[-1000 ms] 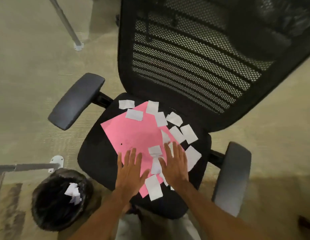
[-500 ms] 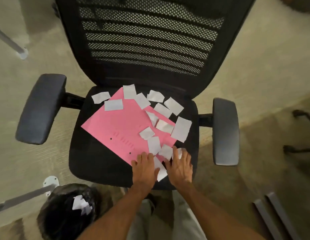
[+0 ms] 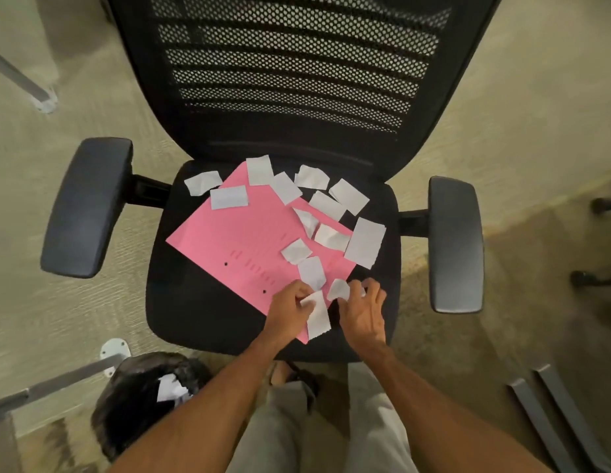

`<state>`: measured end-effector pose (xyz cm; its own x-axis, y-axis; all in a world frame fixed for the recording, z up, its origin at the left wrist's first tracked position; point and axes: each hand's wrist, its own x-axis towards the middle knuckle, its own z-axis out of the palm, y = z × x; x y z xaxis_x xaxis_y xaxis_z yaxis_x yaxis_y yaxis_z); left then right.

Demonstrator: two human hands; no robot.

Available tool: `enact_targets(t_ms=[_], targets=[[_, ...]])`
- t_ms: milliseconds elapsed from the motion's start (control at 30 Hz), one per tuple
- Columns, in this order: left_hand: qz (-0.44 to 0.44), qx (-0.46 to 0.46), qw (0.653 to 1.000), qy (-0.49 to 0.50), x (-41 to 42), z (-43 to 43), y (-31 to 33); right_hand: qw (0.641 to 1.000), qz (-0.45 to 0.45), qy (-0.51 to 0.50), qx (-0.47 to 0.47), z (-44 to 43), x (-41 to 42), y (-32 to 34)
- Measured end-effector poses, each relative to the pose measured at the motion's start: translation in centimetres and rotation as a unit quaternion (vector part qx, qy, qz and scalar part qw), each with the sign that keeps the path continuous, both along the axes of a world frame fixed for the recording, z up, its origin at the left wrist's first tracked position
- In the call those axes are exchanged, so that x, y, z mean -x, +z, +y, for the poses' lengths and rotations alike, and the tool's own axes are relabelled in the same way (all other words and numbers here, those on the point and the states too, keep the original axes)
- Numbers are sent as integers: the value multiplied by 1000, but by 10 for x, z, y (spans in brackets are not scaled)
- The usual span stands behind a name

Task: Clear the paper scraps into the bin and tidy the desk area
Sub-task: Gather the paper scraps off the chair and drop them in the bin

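The paper scraps (image 3: 364, 243) lie on the chair seat (image 3: 201, 315), most of them on the pink sheet (image 3: 236, 240). Half a second ago both your hands lay flat there; now your left hand (image 3: 290, 310) is closed around a long scrap and your right hand (image 3: 364, 312) pinches a crumpled one, so I judge that gathering has started. Beyond your fingers I count about eleven loose scraps, one pink sheet, and one bin (image 3: 133, 414) beside your left forearm that already holds some scraps.
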<state>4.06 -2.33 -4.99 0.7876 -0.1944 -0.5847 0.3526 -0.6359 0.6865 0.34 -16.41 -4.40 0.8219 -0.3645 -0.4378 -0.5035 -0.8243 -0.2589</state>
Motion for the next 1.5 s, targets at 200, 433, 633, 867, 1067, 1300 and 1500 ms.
enact_targets(t_ms=[200, 433, 633, 867, 1067, 1300, 1500], targets=[[-45, 14, 996, 77, -28, -9, 9, 1000, -14, -16, -4, -9, -11, 4], [-110, -124, 984, 67, -25, -39, 6, 1000, -7, 0, -6, -17, -17, 9], [-103, -208, 972, 35, -16, -54, -1, 1000, 0, -20, -18, -22, -23, 7], [-128, -232, 964, -4, -14, -57, -5, 1000, -18, 15, -8, -15, -22, -6], [-170, -275, 938, -128, -16, -46, -5, 999, -9, 26, -18, -23, -27, -10], [-242, -284, 917, -139, -25, -36, 8, 993, -110, 20, -33, -34, -33, 0], [-291, -256, 917, -92, -56, -30, 11, 992, -127, -6, -18, -46, -64, 3]])
